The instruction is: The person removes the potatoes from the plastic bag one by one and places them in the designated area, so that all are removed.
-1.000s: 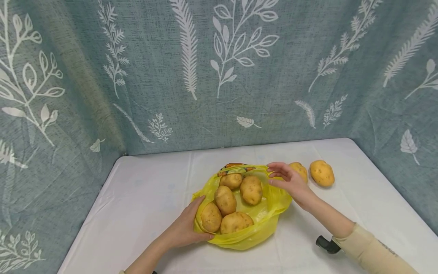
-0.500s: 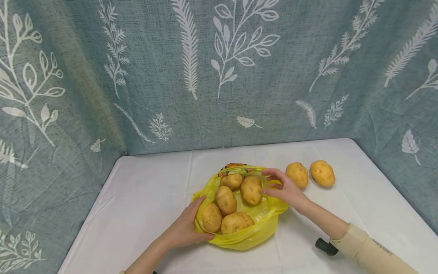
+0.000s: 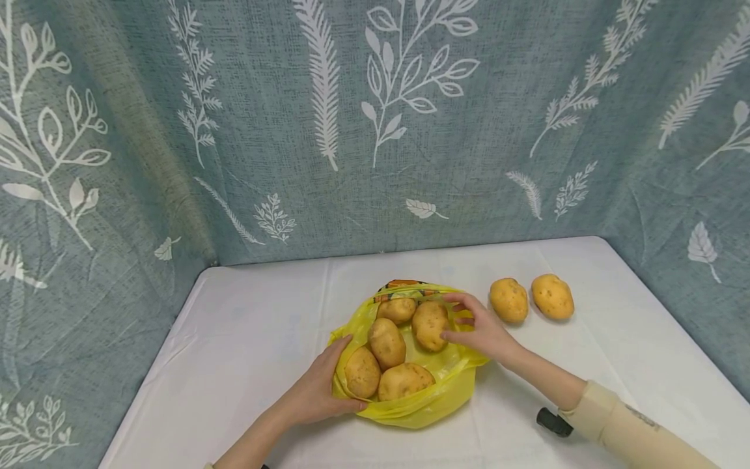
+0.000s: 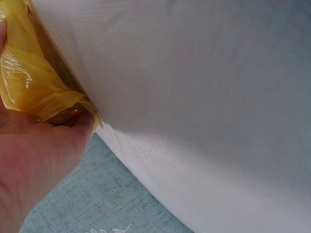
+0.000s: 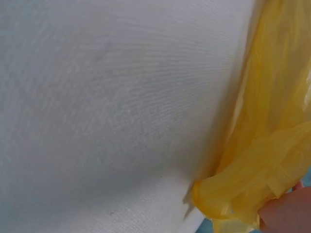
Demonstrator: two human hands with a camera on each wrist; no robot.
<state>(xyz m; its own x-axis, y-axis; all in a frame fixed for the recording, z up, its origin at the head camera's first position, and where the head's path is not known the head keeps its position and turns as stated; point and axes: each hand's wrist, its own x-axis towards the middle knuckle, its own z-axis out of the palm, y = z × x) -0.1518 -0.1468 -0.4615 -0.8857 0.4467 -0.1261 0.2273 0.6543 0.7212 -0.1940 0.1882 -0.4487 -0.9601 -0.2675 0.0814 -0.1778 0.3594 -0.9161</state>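
A yellow plastic bag lies with its mouth spread upward on the white table, several potatoes inside it. At the bag's left side, my left hand grips its edge, thumb at the front and fingers at the side; the left wrist view shows thin film bunched against the thumb. My right hand reaches over the right rim with loosely bent fingers, its thumb tip at the right side of one potato. Whether it touches that potato is hard to tell. In the right wrist view, yellow film hides most of its fingers.
Two potatoes, one nearer and one farther right, lie on the table beyond the right hand. A blue-green leaf-print curtain surrounds the table's back and sides. A black device part sticks out below the right sleeve.
My right hand has moved left and slightly down, from above the bag's right rim to beside a potato inside. The rim's right side shifted left with it. My left hand stayed put.
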